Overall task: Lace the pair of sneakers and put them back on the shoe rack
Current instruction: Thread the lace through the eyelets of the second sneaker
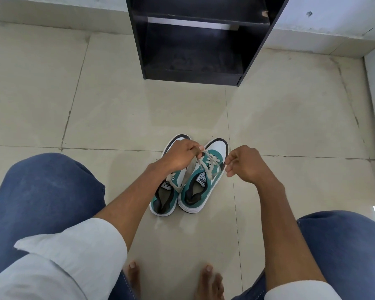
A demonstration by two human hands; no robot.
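Observation:
Two green, white and black sneakers stand side by side on the tiled floor, toes pointing away from me. The left sneaker [164, 199] is partly hidden under my left hand [180, 153]. That hand pinches the grey-white lace [200, 162] of the right sneaker [196, 191], pulling its strands up above the eyelets. My right hand [244, 162] hovers just right of the right sneaker, thumb and fingers pinched together at the shoe's side; whether a lace end is between them is unclear. The black shoe rack [195, 40] stands ahead against the wall, its shelves bare.
My knees in blue jeans [43, 191] flank the shoes left and right, and my bare toes [208, 276] show at the bottom. Beige floor tiles [117, 105] lie between shoes and rack. A white wall base [325, 35] runs behind.

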